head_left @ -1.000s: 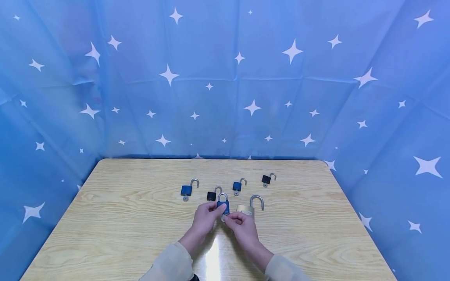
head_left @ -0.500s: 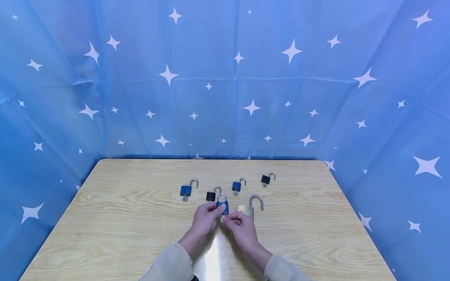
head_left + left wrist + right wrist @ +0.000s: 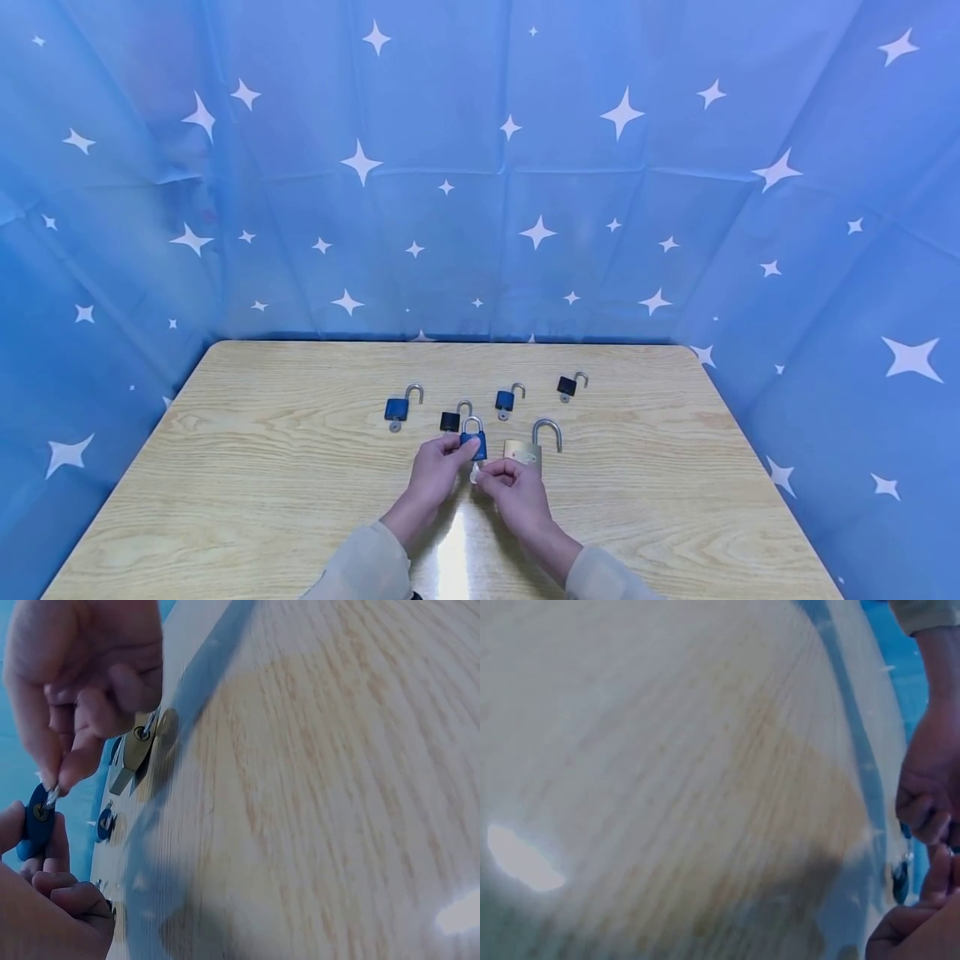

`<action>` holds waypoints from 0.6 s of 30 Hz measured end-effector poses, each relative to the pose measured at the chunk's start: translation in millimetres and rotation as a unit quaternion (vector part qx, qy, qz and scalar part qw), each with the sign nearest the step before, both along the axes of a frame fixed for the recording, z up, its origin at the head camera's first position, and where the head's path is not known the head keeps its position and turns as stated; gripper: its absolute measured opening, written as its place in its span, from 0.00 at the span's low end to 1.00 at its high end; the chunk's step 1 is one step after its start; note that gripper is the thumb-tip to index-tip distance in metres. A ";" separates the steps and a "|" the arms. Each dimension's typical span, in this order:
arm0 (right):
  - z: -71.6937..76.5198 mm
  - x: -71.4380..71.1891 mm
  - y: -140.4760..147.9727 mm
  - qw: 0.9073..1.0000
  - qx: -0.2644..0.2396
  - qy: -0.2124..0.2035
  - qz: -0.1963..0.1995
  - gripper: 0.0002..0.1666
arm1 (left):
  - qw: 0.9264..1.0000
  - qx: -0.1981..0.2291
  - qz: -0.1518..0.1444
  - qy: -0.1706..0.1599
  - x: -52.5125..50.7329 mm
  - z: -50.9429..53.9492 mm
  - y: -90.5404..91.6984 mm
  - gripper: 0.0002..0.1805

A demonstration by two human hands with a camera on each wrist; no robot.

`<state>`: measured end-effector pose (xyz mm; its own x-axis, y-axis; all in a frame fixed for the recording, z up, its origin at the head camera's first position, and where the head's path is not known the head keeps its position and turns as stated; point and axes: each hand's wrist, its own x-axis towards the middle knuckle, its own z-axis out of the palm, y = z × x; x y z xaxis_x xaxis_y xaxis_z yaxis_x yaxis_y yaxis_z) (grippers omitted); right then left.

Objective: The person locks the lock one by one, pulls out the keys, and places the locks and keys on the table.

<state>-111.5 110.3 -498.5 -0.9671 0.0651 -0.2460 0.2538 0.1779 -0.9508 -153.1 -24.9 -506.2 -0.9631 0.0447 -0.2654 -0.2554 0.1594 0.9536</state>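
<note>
Left grip (image 3: 435,468) pinches a rounded blue padlock (image 3: 35,823), right grip (image 3: 519,493) a shiny metal key (image 3: 52,798).

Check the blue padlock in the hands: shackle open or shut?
Shut, it appears. In the head view, both legs of the shackle run into the blue padlock; the brass padlock shows one leg free.

bright glare (image 3: 453,554) streaks the table (image 3: 225,500); right wrist view is blurry.
</note>
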 end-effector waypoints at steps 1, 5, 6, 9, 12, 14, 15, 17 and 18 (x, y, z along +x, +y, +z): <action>0.3 0.6 0.4 1.000 0.003 0.000 0.006 0.10 | 1.000 -0.001 0.000 0.000 -0.4 0.0 -0.3 0.19; 2.3 1.8 1.7 1.000 0.009 0.000 0.020 0.11 | 1.000 -0.001 0.001 0.005 -1.9 0.9 -1.9 0.19; 3.0 1.8 1.9 1.000 0.010 -0.001 0.021 0.11 | 1.000 -0.002 0.000 0.008 -2.1 1.2 -2.0 0.19; 5.0 3.0 2.5 1.000 0.012 -0.005 0.024 0.11 | 1.000 -0.003 0.000 0.009 -2.4 2.2 -2.0 0.20; 5.9 6.1 3.0 0.999 0.020 -0.010 0.031 0.11 | 1.000 -0.005 0.002 0.004 -2.9 3.2 -2.2 0.20; 6.1 8.4 3.3 0.999 0.025 -0.011 0.035 0.11 | 1.000 -0.006 0.003 -0.001 -3.1 4.1 -2.8 0.21; 6.0 9.4 3.5 0.999 0.027 -0.011 0.036 0.11 | 1.000 -0.005 0.003 -0.003 -3.3 4.5 -3.1 0.21; 6.0 10.8 4.1 0.999 0.031 -0.010 0.038 0.10 | 1.000 -0.007 0.001 -0.004 -3.4 5.5 -4.1 0.22; 6.1 11.3 4.4 0.999 0.033 -0.008 0.039 0.10 | 1.000 -0.009 0.000 -0.004 -3.4 5.9 -4.5 0.23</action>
<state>-100.2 114.7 -492.4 -0.9657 0.0072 -0.2595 0.2524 0.2603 -0.9320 -156.5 -29.3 -500.2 -0.9610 0.0403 -0.2737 -0.2628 0.1761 0.9487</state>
